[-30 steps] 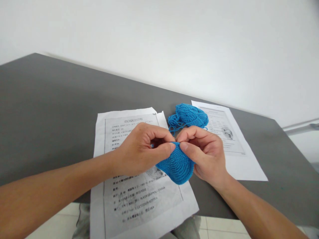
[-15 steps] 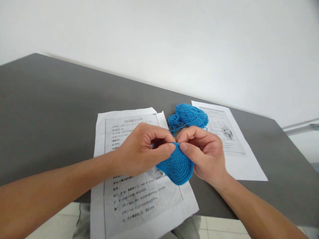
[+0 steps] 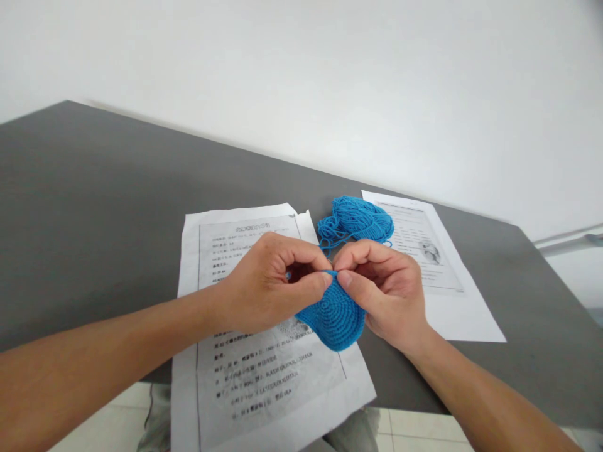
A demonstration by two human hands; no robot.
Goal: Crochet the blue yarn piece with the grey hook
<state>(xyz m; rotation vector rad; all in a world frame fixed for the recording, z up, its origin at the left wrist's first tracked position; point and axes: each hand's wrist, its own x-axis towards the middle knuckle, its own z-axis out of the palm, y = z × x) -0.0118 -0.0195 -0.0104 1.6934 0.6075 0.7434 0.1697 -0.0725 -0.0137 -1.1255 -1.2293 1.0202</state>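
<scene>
A round blue crocheted piece (image 3: 335, 319) hangs between my two hands above a printed sheet. My left hand (image 3: 268, 285) pinches its upper edge with thumb and curled fingers. My right hand (image 3: 384, 292) pinches the same edge from the other side, thumb against forefinger. The two thumbs nearly meet. A thin blue strand runs from the piece back to a ball of blue yarn (image 3: 355, 220) lying just behind my hands. Whether a hook is in either hand is hidden.
A grey table (image 3: 94, 188) stands against a white wall. A printed sheet (image 3: 254, 383) lies under my hands and overhangs the near edge. A second printed sheet (image 3: 438, 270) lies to the right, partly under the yarn ball. Tiled floor shows below.
My hands have shifted only slightly; the thumbs have closed in a little on the top edge of the crocheted piece.
</scene>
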